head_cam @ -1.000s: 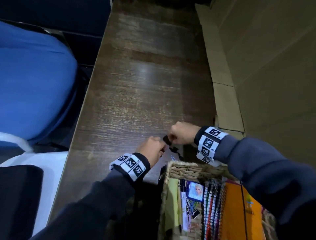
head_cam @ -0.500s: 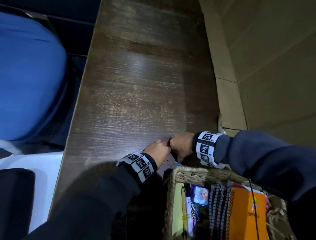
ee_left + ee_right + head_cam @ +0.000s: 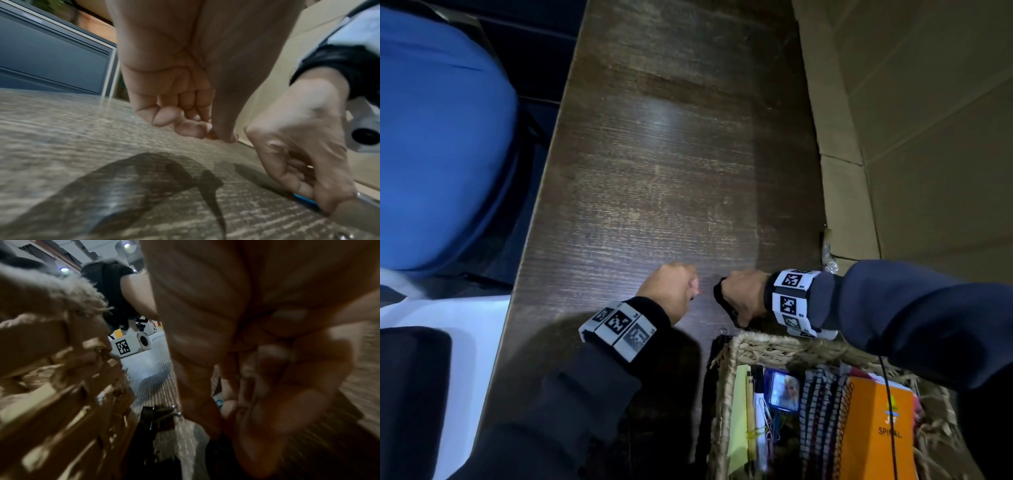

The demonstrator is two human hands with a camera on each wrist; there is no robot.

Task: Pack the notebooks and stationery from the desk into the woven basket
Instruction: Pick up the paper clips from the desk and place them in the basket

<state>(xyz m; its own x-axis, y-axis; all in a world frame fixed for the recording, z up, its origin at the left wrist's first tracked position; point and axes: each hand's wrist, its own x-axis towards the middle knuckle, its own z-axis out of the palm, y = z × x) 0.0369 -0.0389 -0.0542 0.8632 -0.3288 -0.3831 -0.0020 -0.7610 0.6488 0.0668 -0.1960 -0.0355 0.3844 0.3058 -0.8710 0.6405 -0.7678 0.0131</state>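
The hands have parted: a moment ago they met knuckle to knuckle over the small bits, and now the left hand (image 3: 671, 291) sits off to the left, fingers curled, thumb pinching a thin sliver (image 3: 700, 293) too small to name. A binder clip (image 3: 723, 331) is left on the tabletop (image 3: 654, 171), touching the woven basket (image 3: 774, 346) at its corner, wire handles apparently pointing away from the person. The right hand (image 3: 743, 294) is closed round a blue piece (image 3: 304, 198), low by the rim. Likely the last pickings. In the basket, pens (image 3: 758, 411) and the orange notebook (image 3: 876, 428) run lengthwise, near to far.
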